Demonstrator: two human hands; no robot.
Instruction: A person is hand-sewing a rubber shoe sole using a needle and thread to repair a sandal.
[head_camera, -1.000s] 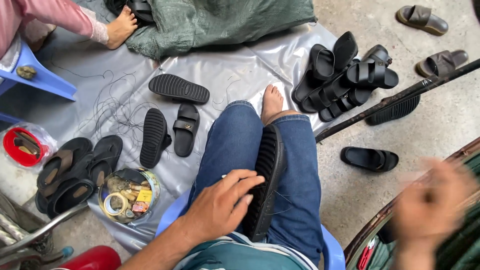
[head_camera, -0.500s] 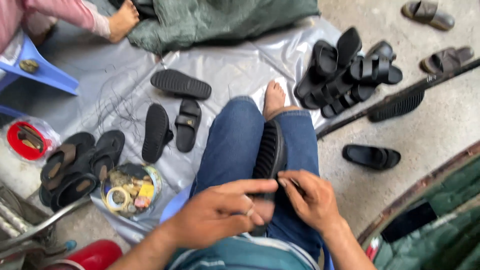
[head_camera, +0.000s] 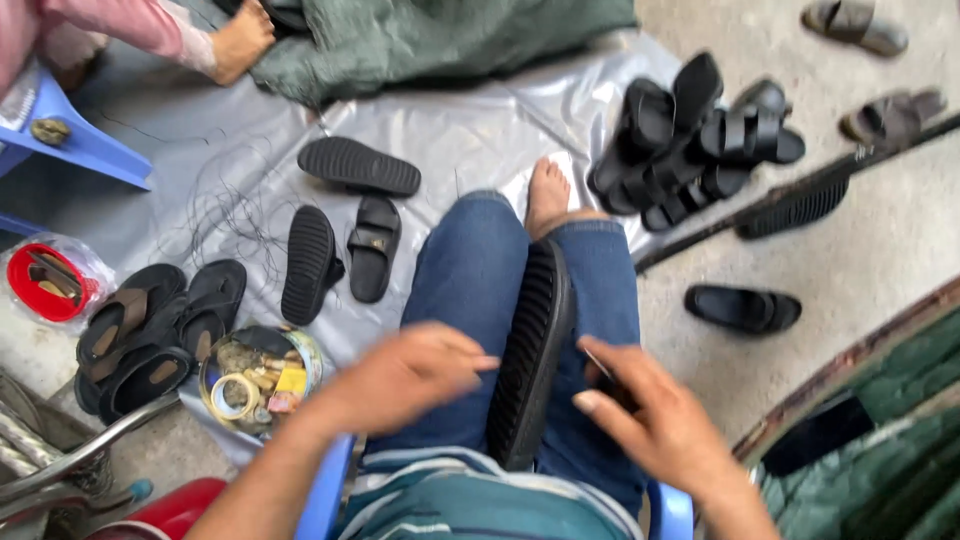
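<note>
I read this as the sandal-working step: black sandal (head_camera: 530, 350) lies sole-up between my knees, left hand (head_camera: 405, 375) curled against its edge. Right hand (head_camera: 650, 420) pinches a thin tool; next move needs steady aim at the rim

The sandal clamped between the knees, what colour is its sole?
Black, with ribbed tread: the sandal shows best in the head view, the only one.

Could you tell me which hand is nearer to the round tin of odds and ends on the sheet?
Left. The left hand is just right of the tin, over the left thigh. The right hand is beyond the black sole on the lap, much farther off.
</note>
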